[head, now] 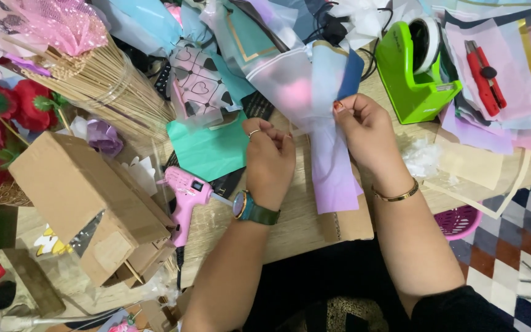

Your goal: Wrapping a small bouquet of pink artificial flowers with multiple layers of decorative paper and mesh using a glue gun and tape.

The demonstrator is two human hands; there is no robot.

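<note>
A small bouquet wrapped in frosted white, blue and lilac paper point(324, 123) lies across the wooden table point(290, 227), with a pink bloom showing through the wrap. My right hand point(367, 132) pinches the wrap at its narrow waist. My left hand point(270, 154), with a ring and a green wristwatch, is closed just left of the wrap, and a strip of clear tape seems to run from it toward the wrap.
A green tape dispenser point(414, 67) and red cutter point(484, 77) sit at upper right on sheets of paper. A pink glue gun point(185, 193), cardboard box point(87, 203), bundle of wooden sticks point(102, 83) and red artificial flowers point(7, 104) crowd the left.
</note>
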